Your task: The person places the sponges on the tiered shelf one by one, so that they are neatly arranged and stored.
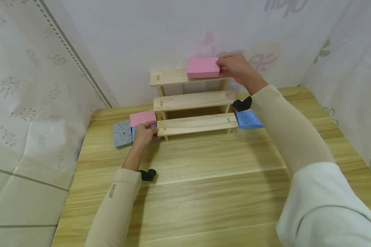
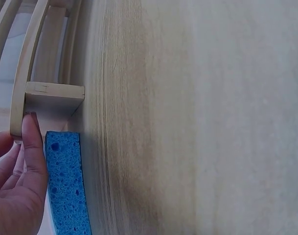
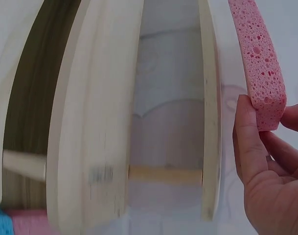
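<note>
My right hand (image 1: 236, 67) pinches a pink sponge (image 1: 202, 67) by its right end, above the top tier of a three-tier wooden stand (image 1: 198, 124). The right wrist view shows a gap between this sponge (image 3: 259, 54) and the top board (image 3: 211, 107); its far end is out of frame. My left hand (image 1: 144, 134) grips the left end of the lowest board, with thumb and fingers on either side of its edge in the left wrist view. Just beside those fingers stands a blue sponge (image 2: 65, 181), partly covered by the hand in the head view.
Left of the stand lie a grey sponge (image 1: 122, 134) and another pink sponge (image 1: 143, 118). To its right is a blue sponge (image 1: 248, 119), with some pink showing behind it. A patterned curtain (image 1: 126, 41) hangs behind the wooden table (image 1: 204, 192).
</note>
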A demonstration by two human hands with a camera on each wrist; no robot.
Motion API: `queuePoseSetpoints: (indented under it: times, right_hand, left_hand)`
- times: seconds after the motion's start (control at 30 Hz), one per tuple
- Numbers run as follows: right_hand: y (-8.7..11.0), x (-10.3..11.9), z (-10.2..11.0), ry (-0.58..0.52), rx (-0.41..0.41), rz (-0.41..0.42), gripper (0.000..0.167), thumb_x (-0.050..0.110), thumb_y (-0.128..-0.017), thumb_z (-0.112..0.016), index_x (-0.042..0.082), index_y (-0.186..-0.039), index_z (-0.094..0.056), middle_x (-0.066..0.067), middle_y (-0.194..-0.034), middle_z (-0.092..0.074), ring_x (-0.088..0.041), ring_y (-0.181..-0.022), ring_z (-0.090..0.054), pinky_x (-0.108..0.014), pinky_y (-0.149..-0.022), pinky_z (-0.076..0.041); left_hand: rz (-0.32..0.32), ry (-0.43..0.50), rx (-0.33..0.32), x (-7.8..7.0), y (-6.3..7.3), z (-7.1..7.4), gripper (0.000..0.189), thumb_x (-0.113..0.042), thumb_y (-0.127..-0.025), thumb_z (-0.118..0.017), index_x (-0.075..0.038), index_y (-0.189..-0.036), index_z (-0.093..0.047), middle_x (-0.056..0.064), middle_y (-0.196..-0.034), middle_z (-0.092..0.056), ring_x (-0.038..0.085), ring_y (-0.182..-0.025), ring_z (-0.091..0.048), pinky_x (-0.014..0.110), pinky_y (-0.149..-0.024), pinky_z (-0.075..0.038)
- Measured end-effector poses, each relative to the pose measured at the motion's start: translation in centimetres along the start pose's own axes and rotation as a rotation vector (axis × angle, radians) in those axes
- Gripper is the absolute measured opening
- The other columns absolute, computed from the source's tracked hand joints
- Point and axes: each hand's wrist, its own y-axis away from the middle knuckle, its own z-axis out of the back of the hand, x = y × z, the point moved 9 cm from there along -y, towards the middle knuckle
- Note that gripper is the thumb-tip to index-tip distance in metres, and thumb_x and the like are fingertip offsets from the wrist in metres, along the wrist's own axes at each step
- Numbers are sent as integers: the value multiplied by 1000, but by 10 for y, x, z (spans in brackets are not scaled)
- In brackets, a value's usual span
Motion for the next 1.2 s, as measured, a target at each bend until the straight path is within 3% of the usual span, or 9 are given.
queuePoseSetpoints:
  times: [0.13, 0.37, 0.53, 0.87, 1.03, 1.2]
  right_hand:
    - [-3, 1, -14, 37, 17, 1, 19, 9, -96, -57, -2, -111, -61, -16, -126, -56, -21, -97, -64, -24, -67, -60]
    - [-8, -1, -30, 56, 58, -43, 41, 13, -98, -57, -1, -136, -53, -13, -119, -61, -19, -94, -65, -25, -71, -60]
    - [-12, 0, -39, 27, 52, -72, 40, 11, -97, -57, -1, -134, -55, -11, -115, -63, -19, -93, -65, -25, -70, -60]
    - [-18, -3, -47, 27, 18, -140, 37, 13, -96, -59, 1, -131, -57, -10, -114, -64, -19, -94, -65, -28, -77, -60]
    - [-21, -3, -57, 14, 17, -128, 35, 12, -95, -60, 0, -128, -58, -10, -113, -64, -19, -94, -65, -29, -82, -59]
    - [-21, -2, -68, 3, 17, -108, 32, 10, -93, -63, -1, -123, -60, -10, -108, -63, -19, -90, -65, -28, -77, -60]
  left_hand:
    - [7, 4, 2, 0, 0, 0, 44, -1, -94, -56, -3, -138, -54, 16, -110, -62, 9, -72, -64, 31, -79, -60]
    - [4, -7, 10, 0, -1, -1, 44, -2, -95, -55, -2, -138, -53, 20, -115, -62, 9, -74, -64, 31, -80, -60]
    - [-10, -8, 13, -1, -1, -1, 44, -2, -95, -55, -1, -139, -52, 23, -120, -62, 9, -73, -64, 31, -80, -60]
    - [3, 0, 9, 1, -1, 2, 42, -2, -96, -56, -3, -138, -53, 11, -102, -61, 8, -65, -63, 34, -80, -60]
    - [10, -1, 11, 1, 0, 2, 42, -3, -97, -55, -3, -139, -53, 15, -110, -62, 9, -72, -64, 34, -82, -60]
    - [10, -6, 15, 1, 0, 1, 43, -4, -97, -54, -3, -140, -52, 19, -116, -61, 11, -78, -65, 34, -83, -59]
